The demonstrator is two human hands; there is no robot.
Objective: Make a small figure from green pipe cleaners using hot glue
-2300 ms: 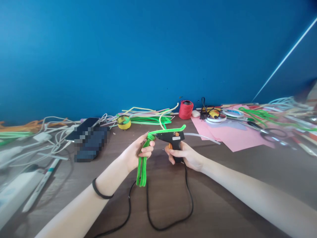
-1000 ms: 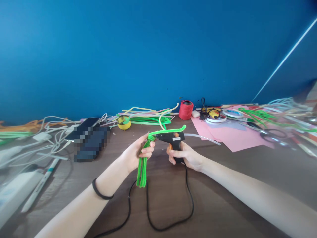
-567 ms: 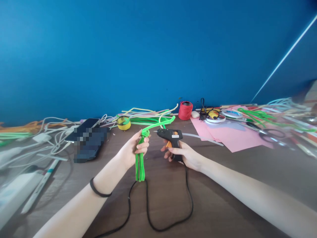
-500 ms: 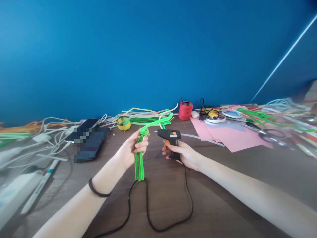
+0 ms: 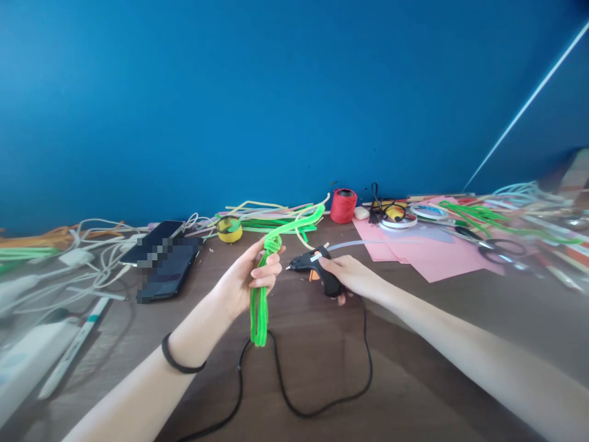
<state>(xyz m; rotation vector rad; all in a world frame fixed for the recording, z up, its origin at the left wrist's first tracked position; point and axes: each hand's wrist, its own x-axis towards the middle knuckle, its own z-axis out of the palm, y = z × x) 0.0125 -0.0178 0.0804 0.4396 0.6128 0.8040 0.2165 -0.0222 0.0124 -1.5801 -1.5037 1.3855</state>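
Note:
My left hand (image 5: 251,276) is closed around a bundle of green pipe cleaners (image 5: 260,313), knotted at the top, with looped ends hanging below and a long strand reaching out to the right. A little to its right, my right hand (image 5: 347,273) grips a black glue gun (image 5: 306,261) with an orange trigger. The gun's nozzle points left toward the bundle without touching it. A translucent glue stick (image 5: 350,244) sticks out of the gun's rear. Its black cord (image 5: 322,410) loops across the table in front of me.
Phones (image 5: 172,267) and white cables (image 5: 99,255) lie at left. Along the blue wall (image 5: 294,110) are a yellow tape roll (image 5: 229,229), more pipe cleaners (image 5: 276,215) and a red spool (image 5: 343,206). Pink paper (image 5: 442,258) and scissors (image 5: 501,250) rest at right.
My right hand has shifted its grip on the glue gun and tilted it, bringing it slightly lower, with the cord swinging right. The green bundle in my left hand has moved slightly right.

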